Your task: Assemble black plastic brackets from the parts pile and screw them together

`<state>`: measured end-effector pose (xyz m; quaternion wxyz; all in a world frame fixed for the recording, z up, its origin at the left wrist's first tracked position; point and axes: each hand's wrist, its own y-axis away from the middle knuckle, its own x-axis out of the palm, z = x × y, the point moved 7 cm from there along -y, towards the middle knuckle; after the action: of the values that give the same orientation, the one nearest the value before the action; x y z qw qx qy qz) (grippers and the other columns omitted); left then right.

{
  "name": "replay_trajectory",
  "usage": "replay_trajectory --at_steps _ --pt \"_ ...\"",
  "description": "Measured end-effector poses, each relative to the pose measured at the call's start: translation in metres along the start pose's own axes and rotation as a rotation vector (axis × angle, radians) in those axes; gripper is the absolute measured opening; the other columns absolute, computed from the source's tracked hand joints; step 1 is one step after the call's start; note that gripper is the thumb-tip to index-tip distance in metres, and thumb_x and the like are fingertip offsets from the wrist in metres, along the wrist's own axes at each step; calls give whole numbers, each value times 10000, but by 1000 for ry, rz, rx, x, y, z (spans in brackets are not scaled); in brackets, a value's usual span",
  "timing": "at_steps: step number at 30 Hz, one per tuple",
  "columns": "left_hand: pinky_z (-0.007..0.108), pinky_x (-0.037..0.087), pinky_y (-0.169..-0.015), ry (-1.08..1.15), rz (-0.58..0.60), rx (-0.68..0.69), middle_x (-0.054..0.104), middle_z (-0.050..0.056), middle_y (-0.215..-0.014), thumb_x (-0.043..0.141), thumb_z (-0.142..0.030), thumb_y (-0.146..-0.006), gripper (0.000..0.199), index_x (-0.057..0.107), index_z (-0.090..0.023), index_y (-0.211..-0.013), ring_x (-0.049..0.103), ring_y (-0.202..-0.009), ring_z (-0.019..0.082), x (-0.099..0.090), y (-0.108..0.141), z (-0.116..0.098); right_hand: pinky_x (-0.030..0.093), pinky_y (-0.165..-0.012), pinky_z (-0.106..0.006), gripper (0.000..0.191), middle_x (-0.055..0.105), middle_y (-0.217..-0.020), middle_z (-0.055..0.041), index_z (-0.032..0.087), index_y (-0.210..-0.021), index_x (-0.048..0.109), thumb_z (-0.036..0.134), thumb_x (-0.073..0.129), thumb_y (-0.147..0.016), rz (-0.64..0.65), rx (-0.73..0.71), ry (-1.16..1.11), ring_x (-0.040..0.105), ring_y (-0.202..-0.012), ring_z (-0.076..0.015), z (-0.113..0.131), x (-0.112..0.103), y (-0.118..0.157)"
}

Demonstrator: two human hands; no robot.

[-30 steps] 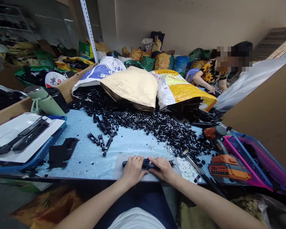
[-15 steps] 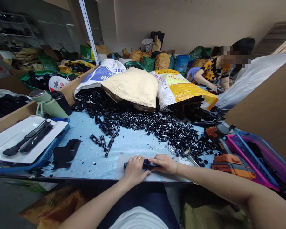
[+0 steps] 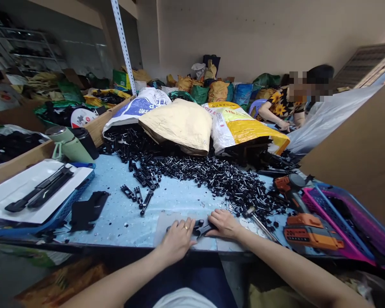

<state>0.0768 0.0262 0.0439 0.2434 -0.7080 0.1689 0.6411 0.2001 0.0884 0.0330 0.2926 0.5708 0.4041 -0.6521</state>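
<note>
Near the table's front edge, my left hand (image 3: 179,239) is closed over a black plastic part (image 3: 198,224), which lies on a pale translucent sheet (image 3: 162,222). My right hand (image 3: 225,223) grips the right end of a black piece (image 3: 206,229) that meets the left hand's part between the hands. How the pieces join is too small to tell. Beyond the hands spreads a heap of small black parts with silver pins (image 3: 224,175). A hammer (image 3: 259,220) lies right of my right hand. Several black link pieces (image 3: 146,202) rest to the upper left.
An orange cordless drill (image 3: 311,231) and pink and blue baskets (image 3: 343,231) stand at the right. At the left are a tray with a white sheet (image 3: 6,192), a black plate (image 3: 89,210) and a green flask (image 3: 71,145). Sacks (image 3: 179,124) line the back; a person (image 3: 279,107) works beyond.
My left hand has shifted slightly left and down. My right hand has drawn back a little, and more of the black parts shows between the hands. The camera view has tilted slightly.
</note>
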Motion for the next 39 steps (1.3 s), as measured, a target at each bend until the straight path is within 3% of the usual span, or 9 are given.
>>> replay_trajectory --at_steps 3,6,9,14,20,25,29,35,39 --pt "354 424 -772 104 1 98 537 137 -1155 411 -389 -841 479 415 -108 -1229 528 -948 244 -8 -1 18 318 -544 -262 536 573 -653 -68 142 -781 593 644 409 -755 -15 50 -47 503 -622 -170 4 -4 0" --pt "285 434 -718 258 -9 55 637 72 -923 277 -334 -896 366 578 -170 -1025 577 -833 178 -17 -8 38 296 -503 -233 555 557 -574 -33 157 -643 554 703 455 -674 20 170 -212 501 -548 -139 7 -16 -4" --pt "281 433 -643 225 44 -161 648 68 -722 197 -371 -911 502 637 -172 -772 602 -700 175 -16 -16 53 293 -499 -221 569 562 -570 -14 170 -646 545 729 436 -655 129 240 -300 511 -534 -131 18 -28 -12" --pt "327 439 -643 58 139 -484 670 119 -753 190 -431 -900 567 664 -139 -790 627 -715 236 -18 -18 59 345 -599 -297 625 597 -795 -92 153 -967 542 697 471 -668 179 309 -22 542 -705 -226 34 -46 -35" --pt "331 438 -675 82 178 -474 676 112 -775 151 -419 -905 595 675 -157 -800 630 -740 235 -23 -18 58 325 -729 -343 416 551 -878 -98 123 -969 511 439 587 -709 195 43 -7 483 -813 -229 51 -41 -62" --pt "322 433 -631 96 111 -487 673 101 -738 169 -431 -902 584 661 -158 -748 628 -698 229 -26 -12 67 330 -714 -317 492 565 -884 -88 146 -1011 505 547 530 -728 118 -8 -120 497 -815 -212 44 -45 -61" --pt "304 419 -585 107 -17 -284 642 89 -698 200 -437 -896 528 615 -156 -729 603 -671 214 -45 -8 65 311 -554 -278 563 546 -626 -58 172 -716 549 707 374 -719 98 110 -119 481 -585 -172 22 -60 -41" --pt "257 374 -517 614 -263 47 522 36 -523 71 -424 -901 584 525 -176 -629 506 -510 134 -94 13 29 335 -508 -299 620 416 -448 -22 218 -535 406 580 10 -845 -156 14 -749 431 -460 -156 49 -92 -26" --pt "261 392 -520 928 -531 -61 504 28 -538 77 -429 -901 558 510 -186 -646 499 -524 131 -97 22 11 435 -645 -352 551 531 -715 -75 232 -753 468 634 96 -809 -566 257 -1137 540 -706 -206 64 -66 -42"
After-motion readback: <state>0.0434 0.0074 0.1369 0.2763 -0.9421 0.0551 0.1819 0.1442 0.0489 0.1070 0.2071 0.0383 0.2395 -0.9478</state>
